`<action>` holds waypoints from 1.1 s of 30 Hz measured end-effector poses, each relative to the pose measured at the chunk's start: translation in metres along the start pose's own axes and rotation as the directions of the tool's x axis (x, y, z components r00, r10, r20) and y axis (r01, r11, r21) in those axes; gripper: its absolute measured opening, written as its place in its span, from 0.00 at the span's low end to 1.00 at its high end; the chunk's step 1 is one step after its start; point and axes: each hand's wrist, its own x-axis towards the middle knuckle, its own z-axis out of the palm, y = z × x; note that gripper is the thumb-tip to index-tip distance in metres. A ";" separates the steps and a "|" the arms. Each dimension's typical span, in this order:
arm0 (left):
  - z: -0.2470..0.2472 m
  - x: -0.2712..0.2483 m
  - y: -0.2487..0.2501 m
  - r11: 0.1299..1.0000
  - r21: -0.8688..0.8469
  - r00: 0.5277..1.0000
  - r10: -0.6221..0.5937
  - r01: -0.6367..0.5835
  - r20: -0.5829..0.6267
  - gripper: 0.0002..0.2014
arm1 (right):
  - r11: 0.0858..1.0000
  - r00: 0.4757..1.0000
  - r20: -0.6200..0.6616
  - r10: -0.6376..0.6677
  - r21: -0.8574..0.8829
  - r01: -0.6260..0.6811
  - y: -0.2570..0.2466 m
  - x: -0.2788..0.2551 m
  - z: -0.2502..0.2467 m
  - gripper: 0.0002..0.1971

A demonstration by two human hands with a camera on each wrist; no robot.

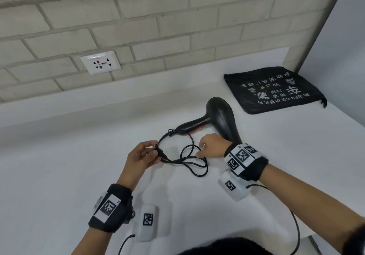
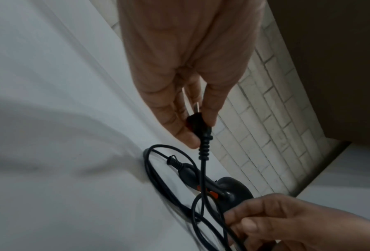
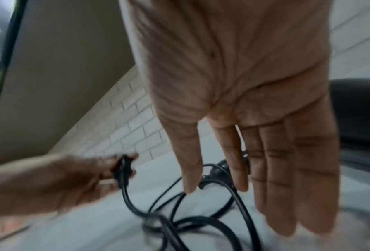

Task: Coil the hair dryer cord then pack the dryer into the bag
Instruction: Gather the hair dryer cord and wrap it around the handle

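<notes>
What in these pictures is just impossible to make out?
- Hair dryer nozzle: head view, hidden behind the right hand and its wristband.
- Bag opening: head view, the bag lies flat, its mouth unseen.
- Right hand's hold on the cord: right wrist view, blurred.
- Wall socket markings: too small.

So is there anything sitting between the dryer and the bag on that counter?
Nothing visible does. The dryer lies just in front of the flat bag, with only bare counter between them. Its cord trails the other way, toward the person: the left hand pinches the plug, the right hand is at the loops.
</notes>
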 end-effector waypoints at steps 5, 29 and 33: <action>0.004 0.001 0.010 0.993 -0.018 0.993 0.119 -0.119 0.020 0.13 | 0.998 0.998 0.009 0.060 -0.026 -0.060 -0.007 0.009 0.001 0.09; 0.041 0.006 0.034 0.983 -0.102 0.987 0.147 -0.154 -0.065 0.09 | -0.188 0.963 -0.022 -0.268 0.982 -0.030 0.039 -0.016 -0.023 0.29; 0.056 0.008 0.036 0.979 -0.101 0.984 0.173 -0.176 -0.042 0.10 | -0.235 0.950 -0.030 -0.311 0.971 -0.047 0.032 -0.014 -0.017 0.31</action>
